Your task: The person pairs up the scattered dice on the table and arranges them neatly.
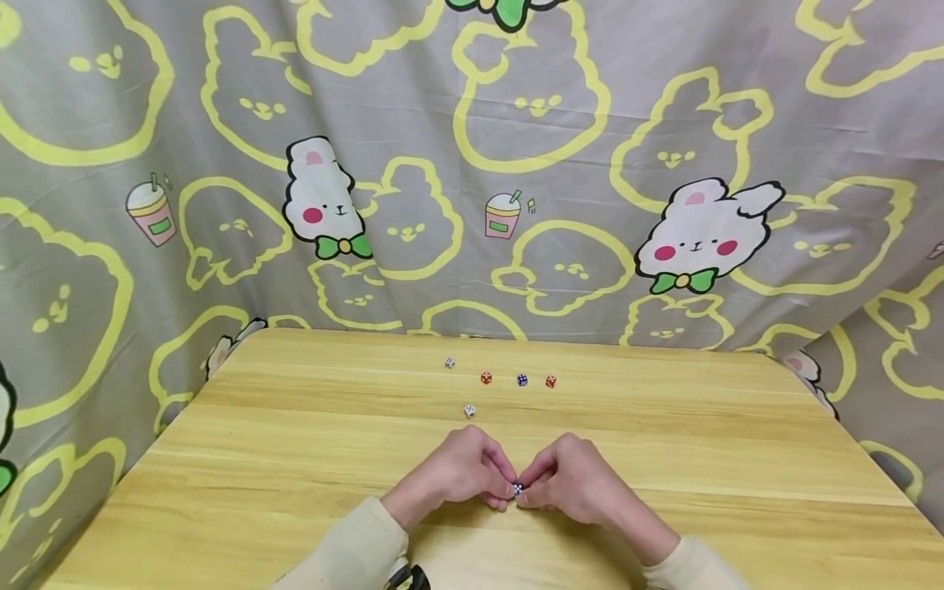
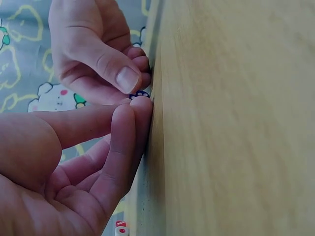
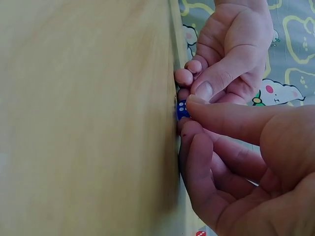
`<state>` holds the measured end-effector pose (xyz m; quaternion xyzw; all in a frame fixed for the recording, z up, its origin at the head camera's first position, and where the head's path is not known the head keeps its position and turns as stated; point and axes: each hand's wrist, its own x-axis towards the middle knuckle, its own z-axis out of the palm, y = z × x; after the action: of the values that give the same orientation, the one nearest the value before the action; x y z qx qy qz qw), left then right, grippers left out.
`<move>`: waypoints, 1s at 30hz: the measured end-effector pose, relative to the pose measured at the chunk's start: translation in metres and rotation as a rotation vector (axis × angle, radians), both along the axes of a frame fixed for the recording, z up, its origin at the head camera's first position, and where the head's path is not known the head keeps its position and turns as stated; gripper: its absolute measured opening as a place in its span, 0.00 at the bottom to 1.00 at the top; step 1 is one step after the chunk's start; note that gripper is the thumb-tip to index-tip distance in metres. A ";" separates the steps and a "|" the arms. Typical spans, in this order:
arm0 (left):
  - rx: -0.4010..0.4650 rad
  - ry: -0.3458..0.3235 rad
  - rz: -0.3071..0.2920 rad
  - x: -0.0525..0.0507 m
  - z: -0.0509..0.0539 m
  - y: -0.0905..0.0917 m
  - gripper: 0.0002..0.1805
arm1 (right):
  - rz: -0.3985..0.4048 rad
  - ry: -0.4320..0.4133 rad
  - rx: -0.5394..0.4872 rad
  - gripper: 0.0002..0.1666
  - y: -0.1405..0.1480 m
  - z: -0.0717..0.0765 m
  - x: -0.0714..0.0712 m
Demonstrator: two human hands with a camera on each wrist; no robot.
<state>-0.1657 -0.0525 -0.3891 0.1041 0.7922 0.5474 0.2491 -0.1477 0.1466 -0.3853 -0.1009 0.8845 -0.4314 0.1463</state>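
A grey fabric curtain printed with yellow-outlined cartoon animals [image 1: 413, 98] filled the upper half of the head view, and below it a pale wood-grain table [image 1: 258, 459] spread to the bottom edge. Two cream fabric sleeves [image 1: 361, 545] came in at the bottom of the frame. The left hand [image 1: 468, 467] and the right hand [image 1: 578, 479] met just right of bottom centre, fingertips drawn close together, each pinching at one small dark-blue cubic die with white pips [image 1: 519, 489].

That die lay directly between the two sets of fingertips, to the right of the left hand and to the left of the right hand, so neither was clearly nearer; being a cube, it had no long axis. Whether it touched the tabletop could not be told.

Higher in the frame, well apart from the hands, lay five loose dice: a white cubic die [image 1: 450, 362] farthest left, a red cubic die [image 1: 486, 378], a second blue cubic die [image 1: 522, 380], another red cubic die [image 1: 551, 381], and, lower, another white cubic die [image 1: 469, 411].

The right wrist view showed a pipped blue face under the right thumb [image 3: 236, 118], at the centre right; in the left wrist view, fingertips covered most of the die. Neither wrist view showed all five loose dice.
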 end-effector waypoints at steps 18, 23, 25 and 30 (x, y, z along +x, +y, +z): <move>-0.003 0.008 -0.016 -0.003 0.000 -0.002 0.05 | -0.019 -0.080 -0.114 0.08 0.005 -0.005 -0.004; 0.002 0.010 -0.024 -0.003 0.002 -0.002 0.05 | -0.016 -0.080 -0.115 0.08 0.006 -0.006 -0.005; -0.002 0.017 -0.023 -0.002 0.001 -0.001 0.05 | -0.014 -0.082 -0.117 0.08 0.006 -0.006 -0.005; -0.013 0.033 -0.012 -0.001 0.000 0.000 0.05 | -0.011 -0.087 -0.119 0.07 0.006 -0.007 -0.006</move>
<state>-0.1665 -0.0530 -0.3894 0.1162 0.7991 0.5389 0.2399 -0.1533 0.1521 -0.3926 -0.0858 0.8506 -0.4880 0.1758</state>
